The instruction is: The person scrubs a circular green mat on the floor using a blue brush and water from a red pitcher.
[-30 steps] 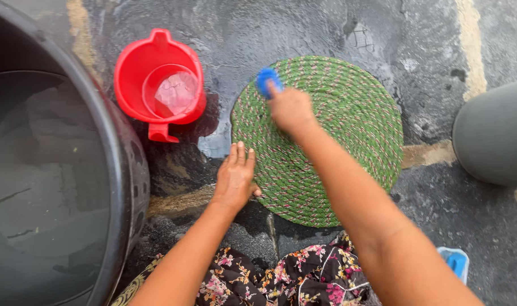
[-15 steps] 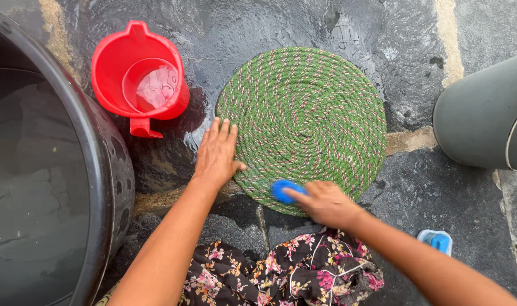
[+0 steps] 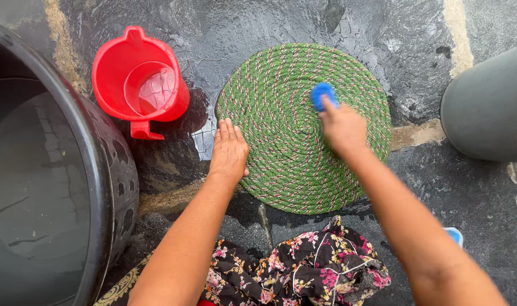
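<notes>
On the round green braided mat (image 3: 295,127), the right hand (image 3: 342,129) grips a blue scrubber (image 3: 324,94) in curled fingers, while the left hand (image 3: 229,150) lies flat, fingers extended, at the mat's left edge. Nearby sit a red jug (image 3: 136,79), a dark tub (image 3: 108,170) and a floral cloth (image 3: 303,269).

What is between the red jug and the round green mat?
Only wet dark stone ground lies between the red jug and the round green mat, as the head view shows. Nothing else sits there.
</notes>
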